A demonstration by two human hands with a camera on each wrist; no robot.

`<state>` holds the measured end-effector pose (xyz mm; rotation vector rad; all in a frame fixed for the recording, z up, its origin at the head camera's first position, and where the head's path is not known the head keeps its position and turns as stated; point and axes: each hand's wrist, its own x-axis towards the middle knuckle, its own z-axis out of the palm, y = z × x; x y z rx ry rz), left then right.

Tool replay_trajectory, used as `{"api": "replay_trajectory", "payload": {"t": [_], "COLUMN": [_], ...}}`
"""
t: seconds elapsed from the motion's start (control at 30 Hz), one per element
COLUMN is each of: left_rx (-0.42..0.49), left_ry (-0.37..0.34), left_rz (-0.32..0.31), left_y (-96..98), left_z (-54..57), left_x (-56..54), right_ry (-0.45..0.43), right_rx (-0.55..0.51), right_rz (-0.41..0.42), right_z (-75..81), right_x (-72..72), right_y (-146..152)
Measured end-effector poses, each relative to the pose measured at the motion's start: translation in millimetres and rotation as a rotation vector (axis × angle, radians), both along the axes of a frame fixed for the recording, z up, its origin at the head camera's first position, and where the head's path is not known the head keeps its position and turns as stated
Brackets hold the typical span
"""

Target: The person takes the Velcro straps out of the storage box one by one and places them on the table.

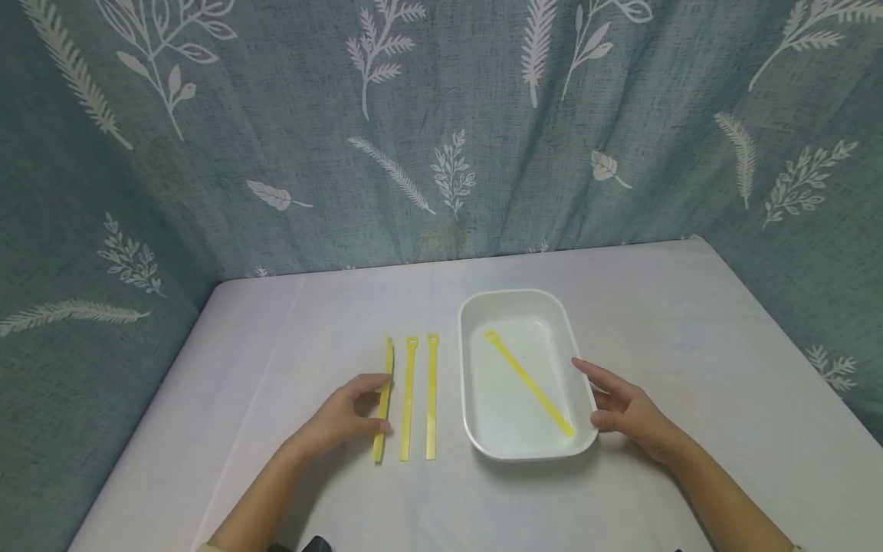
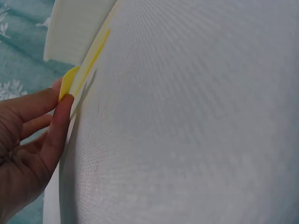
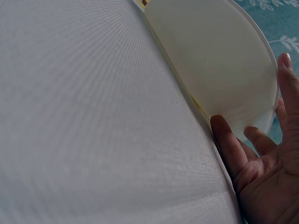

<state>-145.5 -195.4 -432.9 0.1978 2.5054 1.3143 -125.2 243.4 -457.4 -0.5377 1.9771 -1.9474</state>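
My left hand (image 1: 345,414) pinches a yellow cable strap (image 1: 387,356) between thumb and fingers; in the left wrist view the strap (image 2: 69,80) bows where it is gripped. To its right, two more yellow cable straps with slotted heads, one nearer (image 1: 408,399) and one farther (image 1: 432,399), lie side by side on the white table. My right hand (image 1: 635,418) touches the right side of a white tray (image 1: 483,452), fingers spread along its rim and outer wall. Inside the tray a single yellow strap (image 1: 527,379) lies diagonally.
The white tabletop (image 1: 331,330) extends around the straps and tray. A blue-green curtain with white leaf prints (image 1: 441,153) hangs behind and at both sides. A small dark object (image 1: 317,544) shows at the bottom edge near the left forearm.
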Motion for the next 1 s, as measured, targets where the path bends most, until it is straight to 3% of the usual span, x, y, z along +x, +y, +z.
{"api": "replay_trajectory", "payload": {"t": [0.27, 0.67, 1.0], "left_rx": [-0.067, -0.237, -0.231], "left_ry": [0.032, 0.068, 0.081], "left_rz": [-0.052, -0.031, -0.088], "left_y": [-2.2, -0.8, -2.6], "left_z": [3.0, 3.4, 1.7], "left_x": [-0.1, -4.4, -5.0], "right_ry": [0.005, 0.026, 0.027], "right_rx": [0.030, -0.002, -0.020], "right_rz": [-0.017, 0.013, 0.028], "right_z": [0.1, 1.6, 1.1], "right_x": [0.1, -1.3, -0.8], "right_y": [0.3, 0.1, 0.7]}}
